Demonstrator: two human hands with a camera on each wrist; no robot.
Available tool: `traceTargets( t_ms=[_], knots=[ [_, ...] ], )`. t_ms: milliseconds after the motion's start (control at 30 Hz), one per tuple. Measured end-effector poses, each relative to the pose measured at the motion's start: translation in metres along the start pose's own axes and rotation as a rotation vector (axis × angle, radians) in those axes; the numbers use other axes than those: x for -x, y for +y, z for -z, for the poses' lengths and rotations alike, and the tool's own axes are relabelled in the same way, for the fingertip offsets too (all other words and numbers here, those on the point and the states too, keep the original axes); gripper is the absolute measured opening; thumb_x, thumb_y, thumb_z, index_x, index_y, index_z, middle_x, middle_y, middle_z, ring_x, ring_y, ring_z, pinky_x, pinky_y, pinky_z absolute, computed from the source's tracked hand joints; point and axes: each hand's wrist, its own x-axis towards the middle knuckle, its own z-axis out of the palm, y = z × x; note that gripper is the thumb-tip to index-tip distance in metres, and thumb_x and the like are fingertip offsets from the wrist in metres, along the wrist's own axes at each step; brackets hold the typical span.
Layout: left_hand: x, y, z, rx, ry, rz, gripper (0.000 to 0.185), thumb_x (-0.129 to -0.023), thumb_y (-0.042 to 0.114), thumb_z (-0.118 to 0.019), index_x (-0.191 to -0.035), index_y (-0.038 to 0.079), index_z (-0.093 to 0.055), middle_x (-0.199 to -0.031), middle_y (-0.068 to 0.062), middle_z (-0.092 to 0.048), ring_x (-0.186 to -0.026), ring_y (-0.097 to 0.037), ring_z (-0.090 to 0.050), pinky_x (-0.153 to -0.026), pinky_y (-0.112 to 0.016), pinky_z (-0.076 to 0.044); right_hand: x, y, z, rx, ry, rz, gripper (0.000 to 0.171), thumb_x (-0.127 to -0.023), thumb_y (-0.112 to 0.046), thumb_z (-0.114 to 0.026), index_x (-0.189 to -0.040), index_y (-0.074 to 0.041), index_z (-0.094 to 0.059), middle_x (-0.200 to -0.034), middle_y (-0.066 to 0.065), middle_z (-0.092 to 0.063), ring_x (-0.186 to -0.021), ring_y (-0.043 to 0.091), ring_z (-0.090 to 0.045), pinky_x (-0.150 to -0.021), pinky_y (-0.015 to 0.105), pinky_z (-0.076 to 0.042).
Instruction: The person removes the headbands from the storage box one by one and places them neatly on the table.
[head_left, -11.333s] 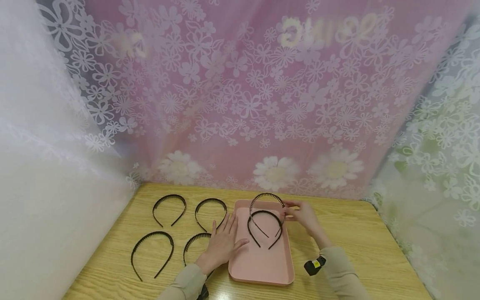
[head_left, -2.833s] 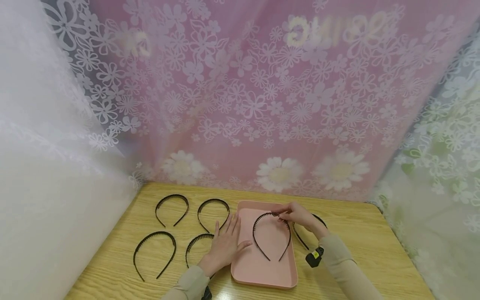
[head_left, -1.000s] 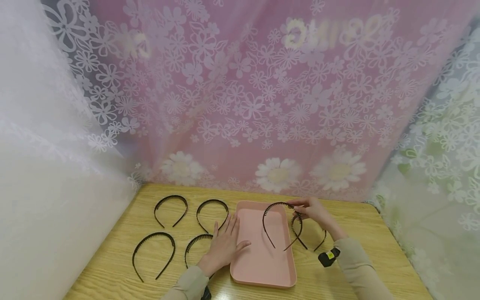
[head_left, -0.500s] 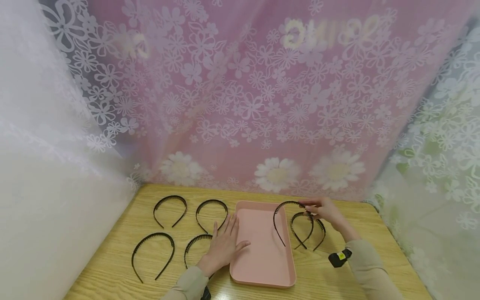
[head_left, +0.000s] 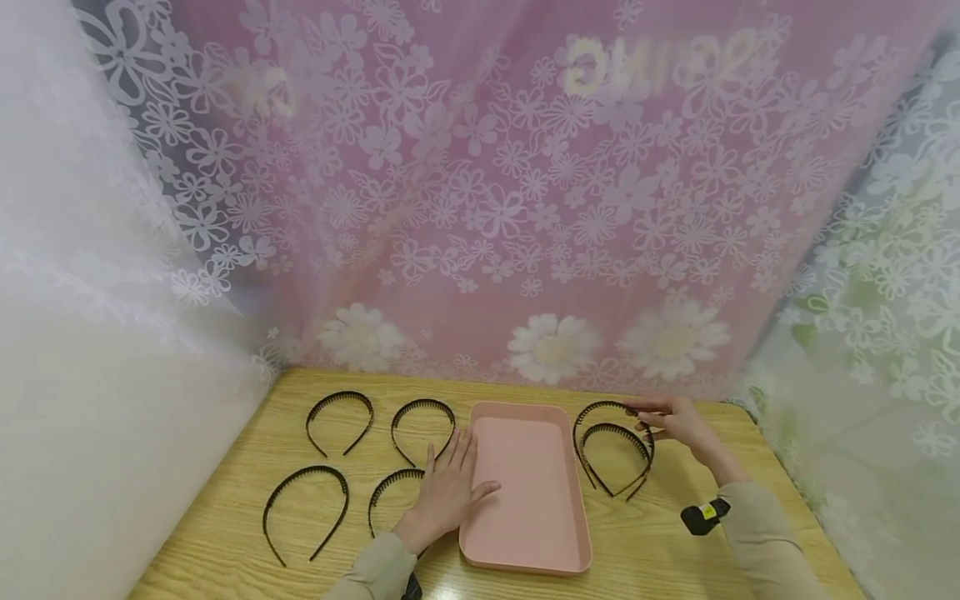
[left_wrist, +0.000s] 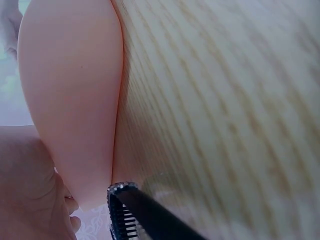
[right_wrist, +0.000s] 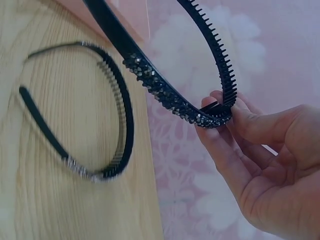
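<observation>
My right hand point(head_left: 678, 425) pinches a black toothed headband point(right_wrist: 155, 87) between thumb and fingers, and dark glittering stones cover part of its band. In the head view this headband overlaps a second black headband point(head_left: 611, 428) lying on the table to the right of the tray. The right wrist view shows the held one raised above the lying headband point(right_wrist: 129, 127), which has pale sparkling stones. My left hand point(head_left: 447, 490) rests with straight fingers against the left rim of the pink tray point(head_left: 525, 508), thumb over the inside. No headband lies in the tray.
Left of the tray, several black headbands lie on the wooden table point(head_left: 225, 517) in two rows, among them a front headband point(head_left: 306, 472). My left hand partly covers another headband point(head_left: 386, 483). A pink floral curtain point(head_left: 480, 250) hangs behind the table.
My right hand lifted the headband out of the tray and carried it rightward past the rim, over the headband lying on the right. The left hand has stayed at the tray's left rim.
</observation>
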Motion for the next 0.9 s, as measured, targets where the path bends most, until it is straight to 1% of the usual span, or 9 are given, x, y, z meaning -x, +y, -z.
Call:
traceTargets(
  t_ms=[100,167,333,400,533,633,733,867,900],
  knots=[
    [0.000,0.000,0.000,0.001,-0.004,0.003,0.086,-0.101,0.058,-0.047,-0.159,-0.002,-0.027,-0.167,-0.017,-0.020,-0.154,-0.037,-0.018,-0.117,-0.070,-0.015,0.004,0.008,0.008,0.004,-0.007,-0.004,0.042,-0.107,-0.007,-0.051,-0.144,0.012,-0.048,-0.137,0.036,-0.054,-0.102,0.027,-0.071,-0.084,0.044,-0.060],
    [0.001,0.001,0.001,0.002,-0.003,0.004,0.085,-0.101,0.058,-0.047,-0.159,-0.002,-0.027,-0.167,-0.017,-0.020,-0.154,-0.037,-0.018,-0.117,-0.070,-0.015,0.007,0.014,0.013,-0.007,-0.005,-0.011,0.042,-0.107,-0.007,-0.050,-0.144,0.013,-0.047,-0.137,0.036,-0.054,-0.103,0.029,-0.070,-0.085,0.044,-0.060],
    [0.001,0.001,0.001,0.014,0.030,-0.011,0.085,-0.101,0.055,-0.051,-0.157,-0.004,-0.028,-0.166,-0.019,-0.023,-0.153,-0.039,-0.021,-0.116,-0.072,-0.015,0.013,0.028,0.027,-0.032,-0.009,-0.013,0.044,-0.107,-0.005,-0.050,-0.145,0.014,-0.044,-0.138,0.039,-0.052,-0.097,0.014,-0.071,-0.085,0.045,-0.060],
    [0.001,0.000,-0.001,0.020,0.046,-0.020,0.084,-0.101,0.054,-0.053,-0.157,-0.005,-0.029,-0.165,-0.020,-0.024,-0.152,-0.041,-0.022,-0.115,-0.073,-0.015,0.016,0.032,0.032,-0.022,-0.011,-0.015,0.045,-0.106,-0.006,-0.051,-0.146,0.014,-0.044,-0.139,0.039,-0.050,-0.096,0.011,-0.070,-0.085,0.046,-0.060],
    [0.001,-0.001,-0.004,0.022,0.049,-0.025,0.084,-0.102,0.053,-0.052,-0.157,-0.005,-0.028,-0.166,-0.020,-0.023,-0.152,-0.041,-0.021,-0.115,-0.073,-0.015,0.023,0.035,0.043,0.023,-0.003,-0.043,0.045,-0.107,-0.008,-0.050,-0.146,0.014,-0.043,-0.140,0.038,-0.050,-0.101,0.017,-0.071,-0.086,0.047,-0.059],
    [0.001,-0.001,-0.004,0.027,0.046,-0.021,0.084,-0.101,0.053,-0.053,-0.157,-0.005,-0.028,-0.166,-0.020,-0.022,-0.152,-0.041,-0.021,-0.115,-0.073,-0.014,0.027,0.036,0.050,0.040,0.009,-0.065,0.045,-0.108,-0.009,-0.049,-0.145,0.015,-0.044,-0.138,0.038,-0.052,-0.100,0.019,-0.071,-0.087,0.048,-0.059],
    [0.001,0.000,-0.001,0.042,0.049,-0.022,0.084,-0.101,0.051,-0.056,-0.157,-0.005,-0.029,-0.165,-0.021,-0.024,-0.152,-0.042,-0.021,-0.115,-0.074,-0.014,0.030,0.038,0.057,0.056,0.026,-0.074,0.045,-0.107,-0.010,-0.051,-0.144,0.015,-0.045,-0.136,0.038,-0.054,-0.096,0.013,-0.072,-0.086,0.047,-0.059],
    [0.002,0.000,0.000,0.051,0.059,-0.034,0.083,-0.102,0.051,-0.054,-0.157,-0.006,-0.029,-0.165,-0.022,-0.024,-0.152,-0.042,-0.021,-0.115,-0.074,-0.014,0.032,0.046,0.068,0.063,0.032,-0.080,0.044,-0.107,-0.010,-0.052,-0.143,0.015,-0.046,-0.135,0.039,-0.053,-0.093,0.006,-0.071,-0.085,0.047,-0.059],
    [0.002,0.000,0.000,0.048,0.057,-0.034,0.083,-0.102,0.051,-0.054,-0.157,-0.006,-0.028,-0.165,-0.022,-0.024,-0.152,-0.042,-0.021,-0.115,-0.074,-0.014,0.032,0.049,0.071,0.060,0.020,-0.073,0.044,-0.107,-0.008,-0.051,-0.143,0.016,-0.046,-0.135,0.039,-0.053,-0.093,0.008,-0.071,-0.085,0.047,-0.059]
  ],
)
